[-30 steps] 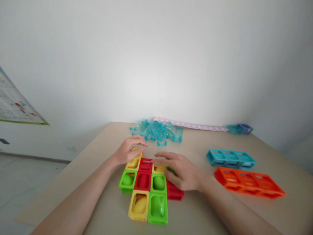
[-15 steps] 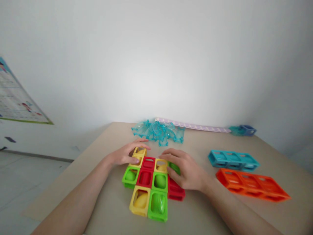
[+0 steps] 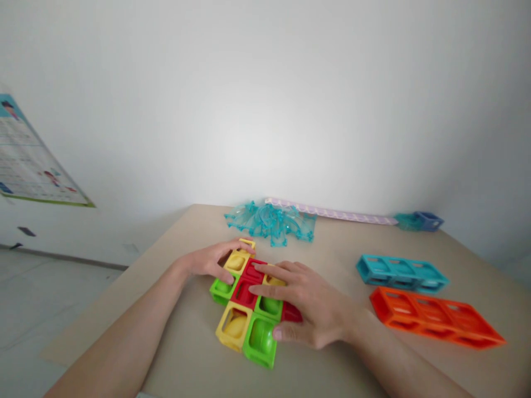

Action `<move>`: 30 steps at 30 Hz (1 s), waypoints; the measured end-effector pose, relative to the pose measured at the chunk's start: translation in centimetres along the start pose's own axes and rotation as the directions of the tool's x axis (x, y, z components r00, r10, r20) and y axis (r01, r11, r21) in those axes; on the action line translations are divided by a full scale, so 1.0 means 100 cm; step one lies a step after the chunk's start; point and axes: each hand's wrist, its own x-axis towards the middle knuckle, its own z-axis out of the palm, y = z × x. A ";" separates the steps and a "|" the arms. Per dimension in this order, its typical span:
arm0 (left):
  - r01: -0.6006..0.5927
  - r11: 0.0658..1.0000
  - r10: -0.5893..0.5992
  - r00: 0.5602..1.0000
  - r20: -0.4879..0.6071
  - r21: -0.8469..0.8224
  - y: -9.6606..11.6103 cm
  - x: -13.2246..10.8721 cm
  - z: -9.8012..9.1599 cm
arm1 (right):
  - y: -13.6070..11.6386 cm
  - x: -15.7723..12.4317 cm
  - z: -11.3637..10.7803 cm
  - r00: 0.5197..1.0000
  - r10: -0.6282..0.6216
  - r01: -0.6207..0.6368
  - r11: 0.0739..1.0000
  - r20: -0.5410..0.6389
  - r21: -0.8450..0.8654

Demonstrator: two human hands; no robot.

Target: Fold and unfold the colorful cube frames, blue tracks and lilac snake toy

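A flat group of joined toy building blocks, yellow, red and green cubes with open windows, lies on the table, with a red block (image 3: pixel 245 292) near its middle. My left hand (image 3: pixel 209 260) is curled around the group's far left side, its thumb by a green block (image 3: pixel 223 290) and its fingers near the far yellow block (image 3: pixel 248 244). Across the right part rests my right hand (image 3: pixel 309 304), fingers spread over the red and yellow blocks, its thumb at the near green block (image 3: pixel 261 338). That hand hides most of the right-hand blocks. A yellow block (image 3: pixel 234 326) sits at the near left.
To the right lie a row of joined blue blocks (image 3: pixel 400 273) and a row of orange ones (image 3: pixel 435 317). Clear turquoise plastic pieces (image 3: pixel 271 221) are heaped at the back. Along the wall runs a pale purple strip (image 3: pixel 336 213), with a dark blue block (image 3: pixel 428 221) by its end.
The block group has turned slightly, its near end swinging left. My right hand has slid left over it with fingers more spread. My left hand's thumb has shifted from a yellow block to the green one.
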 end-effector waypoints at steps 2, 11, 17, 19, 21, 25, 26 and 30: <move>0.027 0.999 -0.027 1.000 0.004 -0.031 0.002 -0.001 0.001 | -0.001 0.000 0.000 1.000 0.013 -0.013 1.000 0.012 -0.003; -0.032 0.999 0.033 0.993 -0.111 0.009 -0.001 0.000 0.004 | -0.005 0.000 0.001 0.999 0.054 -0.054 0.998 -0.004 0.011; -0.030 0.999 0.027 0.995 -0.100 -0.022 -0.001 -0.001 0.005 | -0.006 -0.001 0.002 0.999 0.042 -0.042 0.999 -0.028 0.024; -0.019 1.000 0.017 0.997 -0.073 -0.023 0.000 -0.002 0.005 | -0.005 -0.001 0.001 0.999 0.036 -0.035 0.999 -0.027 0.028; -0.014 1.000 0.013 0.998 -0.064 -0.026 0.000 -0.002 0.004 | -0.004 -0.001 0.001 0.999 0.030 -0.029 0.999 -0.026 0.039; -0.016 0.999 0.013 0.998 -0.064 -0.046 -0.001 -0.003 0.003 | -0.003 -0.001 0.000 0.999 0.027 -0.026 0.998 -0.022 0.048; -0.015 0.998 0.012 0.998 -0.057 -0.054 -0.001 -0.003 0.003 | -0.003 -0.001 0.000 0.999 0.025 -0.024 0.999 -0.023 0.047; -0.017 0.993 0.017 1.000 -0.006 -0.117 -0.001 -0.003 0.004 | -0.002 -0.002 -0.001 1.000 0.008 -0.007 0.998 -0.019 0.055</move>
